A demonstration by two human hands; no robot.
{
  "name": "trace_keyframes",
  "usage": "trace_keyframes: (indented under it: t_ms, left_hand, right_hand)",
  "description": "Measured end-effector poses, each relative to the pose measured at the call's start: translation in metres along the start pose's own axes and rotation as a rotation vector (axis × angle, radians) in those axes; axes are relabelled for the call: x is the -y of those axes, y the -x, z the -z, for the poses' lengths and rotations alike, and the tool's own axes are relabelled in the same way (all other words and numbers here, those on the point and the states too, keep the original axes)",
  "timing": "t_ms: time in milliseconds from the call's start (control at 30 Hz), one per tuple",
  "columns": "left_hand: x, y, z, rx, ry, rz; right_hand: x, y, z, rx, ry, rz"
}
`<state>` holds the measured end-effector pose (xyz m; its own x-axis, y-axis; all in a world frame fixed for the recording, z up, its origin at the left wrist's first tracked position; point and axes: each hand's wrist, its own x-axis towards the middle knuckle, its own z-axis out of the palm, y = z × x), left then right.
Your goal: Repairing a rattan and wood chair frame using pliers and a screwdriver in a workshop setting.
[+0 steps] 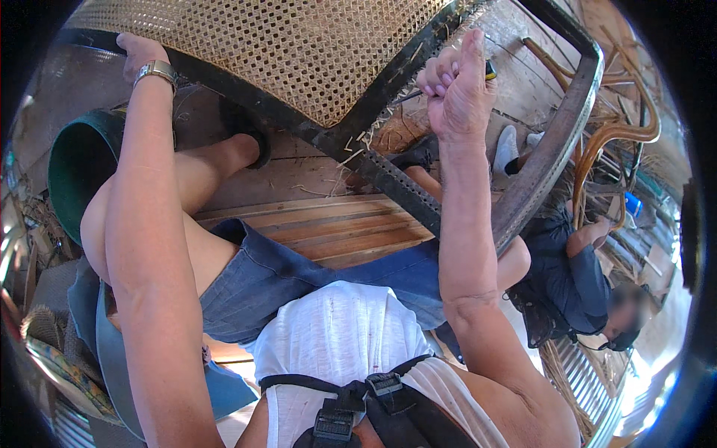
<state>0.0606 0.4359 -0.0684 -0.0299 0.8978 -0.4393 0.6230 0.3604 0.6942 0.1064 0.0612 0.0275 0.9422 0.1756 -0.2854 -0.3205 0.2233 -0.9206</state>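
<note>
The grip of the right hand [457, 93] is closed around a thin-shafted tool [490, 71], whose yellow-and-black end is seen beside the hand. The left hand [140, 56] is placed at the upper-left edge of the dark frame [258, 98]; whether its fingers are clamped there cannot be told. Between the hands, the visible panel is already spanned by woven cane [299, 52]. At its near corner, loose strand ends [351, 145] are left sticking out, so the edging is judged unfinished. Past that corner, the rail's row of holes [403, 183] is left unfilled. Farther right, bent brown rods [620, 133] are held near a co-worker [571, 272].
</note>
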Motion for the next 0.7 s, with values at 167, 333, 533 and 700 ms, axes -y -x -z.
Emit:
trace_keyframes:
  t_ms: [167, 333, 533, 700]
  left_hand:
    - [0.002, -0.007, 0.0, 0.021, 0.03, 0.004]
    - [-0.005, 0.012, 0.003, 0.029, 0.045, 0.028]
    - [0.002, -0.001, -0.003, 0.04, 0.122, -0.015]
    - [0.0, -0.006, 0.003, 0.047, 0.07, -0.04]
  right_hand:
    - [0.0, 0.002, -0.006, -0.027, 0.015, 0.085]
    - [-0.01, 0.007, 0.001, -0.053, -0.058, 0.187]
    - [-0.018, 0.026, -0.017, 0.025, 0.067, 0.286]
    - [-0.027, 0.027, -0.045, 0.107, 0.785, 0.692]
